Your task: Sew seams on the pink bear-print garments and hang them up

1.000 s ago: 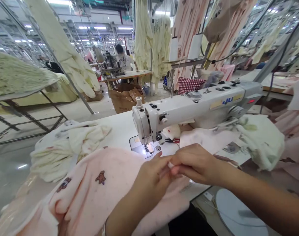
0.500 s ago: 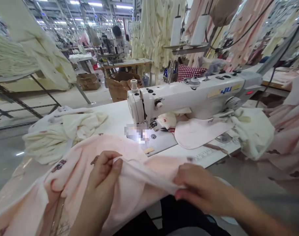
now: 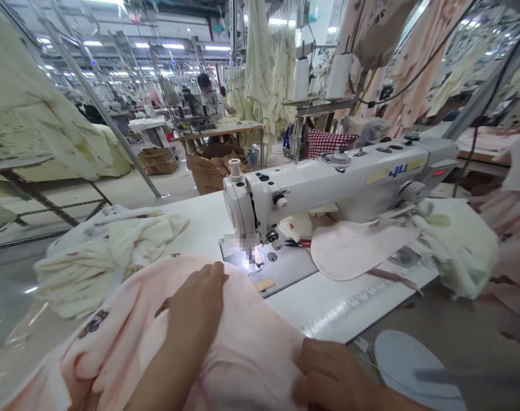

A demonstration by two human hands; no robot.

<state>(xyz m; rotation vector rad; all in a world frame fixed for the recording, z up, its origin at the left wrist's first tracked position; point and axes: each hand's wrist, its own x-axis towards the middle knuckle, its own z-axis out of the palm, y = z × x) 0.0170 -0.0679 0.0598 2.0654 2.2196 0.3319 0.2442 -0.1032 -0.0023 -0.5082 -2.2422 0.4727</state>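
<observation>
A pale pink printed fabric piece (image 3: 251, 342) lies over the front of the sewing table and hangs down toward my lap. My left hand (image 3: 197, 302) is closed on it, knuckles up, just left of the needle area; its fingertips are hidden. Lower right, my right hand (image 3: 328, 368) grips the fabric's right edge, slightly blurred. The white sewing machine (image 3: 319, 182) stands beyond both hands, its lamp lighting the needle plate (image 3: 281, 265). Pixelation covers the presser foot area.
Crumpled cream cloth (image 3: 144, 245) sits at the table's left. A pink rounded cloth piece (image 3: 354, 251) and red-handled snips (image 3: 300, 243) lie beneath the machine arm. Thread cones (image 3: 339, 77) stand behind. A co-worker (image 3: 205, 91) is in the distance. A pale round disc (image 3: 409, 365) shows below the table's right edge.
The stretched, folded strip between my hands is gone from sight, and the fabric now spreads flatter. My left hand has turned knuckles up; my right hand has moved lower. The view shifted slightly.
</observation>
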